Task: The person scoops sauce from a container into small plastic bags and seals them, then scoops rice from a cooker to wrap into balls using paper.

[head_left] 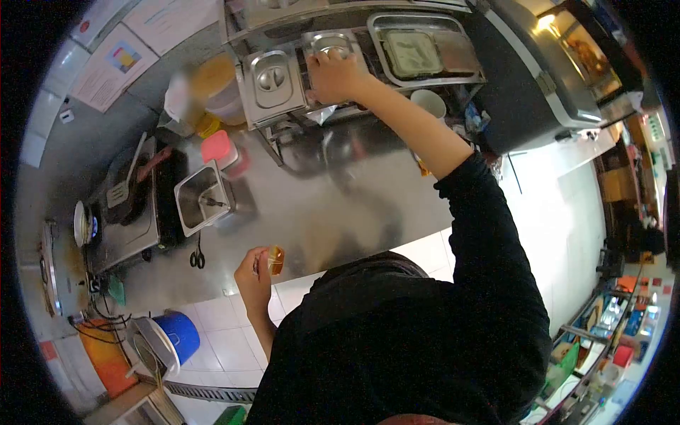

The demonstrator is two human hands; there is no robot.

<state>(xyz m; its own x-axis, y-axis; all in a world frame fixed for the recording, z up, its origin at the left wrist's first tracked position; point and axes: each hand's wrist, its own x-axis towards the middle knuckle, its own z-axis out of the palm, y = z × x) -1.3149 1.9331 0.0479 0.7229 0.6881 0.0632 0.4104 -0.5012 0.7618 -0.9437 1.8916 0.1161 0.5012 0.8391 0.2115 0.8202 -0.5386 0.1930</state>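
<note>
My left hand (253, 275), near the front edge of the steel counter (312, 205), is closed around a small orange-yellow item (276, 261); what it is exactly I cannot make out. Up at the rack, my right hand (336, 76) rests on the steel lid (331, 44) of the middle container, its fingers at the lid's handle. To the left of that hand, another lidded steel container (270, 79) stands in the rack. On the right is a tray (414, 51) with a pale greenish content.
Black scissors (197, 256), an open steel pan (204, 200) and a pink-lidded box (218, 149) lie on the counter's left part. Beyond them is a stove (134, 219) with a spatula (119, 193). A blue bucket (177, 336) stands below; a white cup (428, 104) is by the rack.
</note>
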